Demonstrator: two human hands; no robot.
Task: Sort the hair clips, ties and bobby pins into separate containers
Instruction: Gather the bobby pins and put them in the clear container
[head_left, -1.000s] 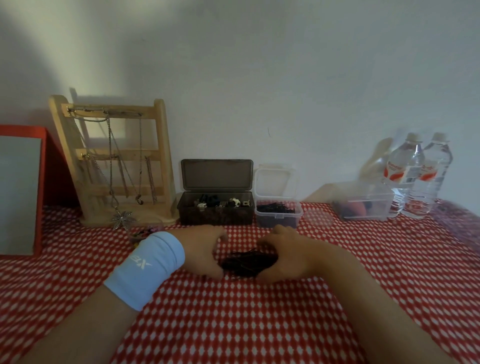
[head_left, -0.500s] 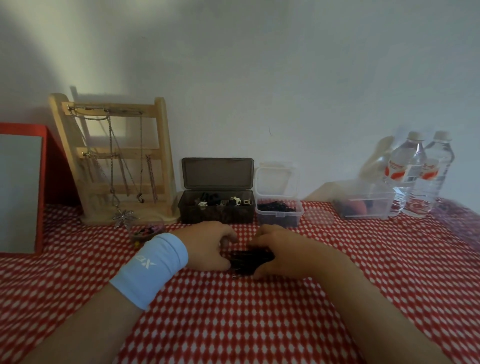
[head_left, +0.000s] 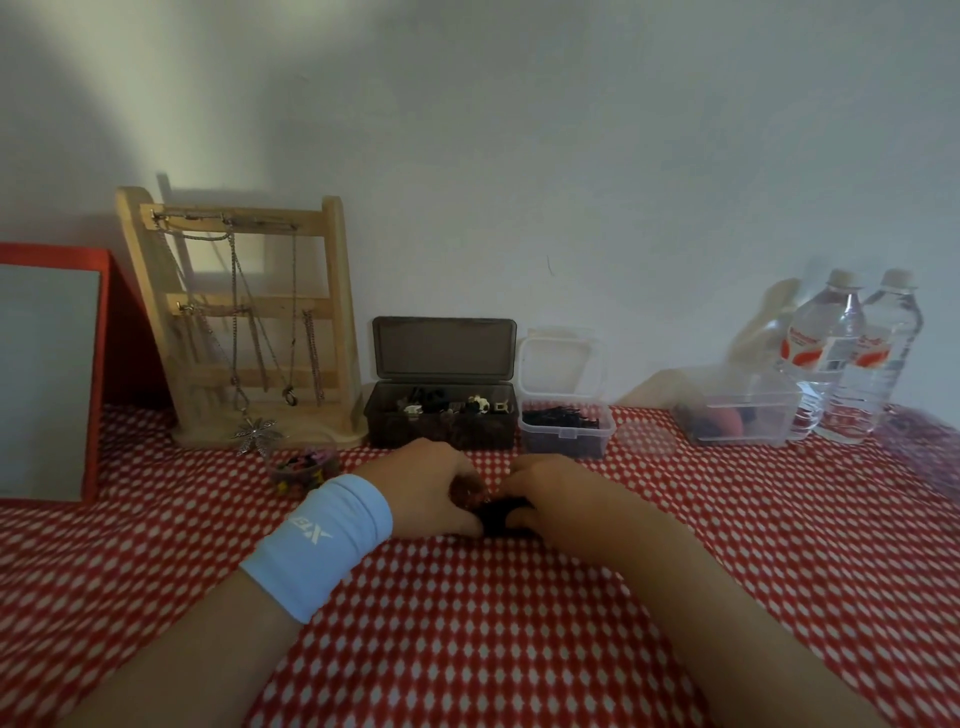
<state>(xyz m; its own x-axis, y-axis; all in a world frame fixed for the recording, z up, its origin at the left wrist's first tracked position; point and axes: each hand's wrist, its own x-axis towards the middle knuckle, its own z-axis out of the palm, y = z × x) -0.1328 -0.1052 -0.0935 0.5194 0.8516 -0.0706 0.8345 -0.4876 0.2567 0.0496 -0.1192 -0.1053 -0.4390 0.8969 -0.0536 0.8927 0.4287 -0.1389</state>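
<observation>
A small black heap of bobby pins (head_left: 497, 514) lies on the red checked cloth, squeezed between my two hands. My left hand (head_left: 431, 486), with a light blue wristband, curls round its left side. My right hand (head_left: 545, 493) curls round its right side, so most of the heap is hidden. Behind stand a dark open box of hair clips (head_left: 441, 421), a small clear tub with black pins (head_left: 566, 428) and a clear container with ties (head_left: 743, 415). A small bowl of coloured ties (head_left: 301, 470) sits left of my wrist.
A wooden jewellery stand (head_left: 244, 322) with chains and a red-framed mirror (head_left: 52, 374) stand at the back left. Two water bottles (head_left: 852, 358) stand at the back right. A clear round lid (head_left: 649, 431) lies between the tub and the container.
Both hands have closed in on the black heap, pressing it into a tighter bunch. Much less of it shows than a second ago.
</observation>
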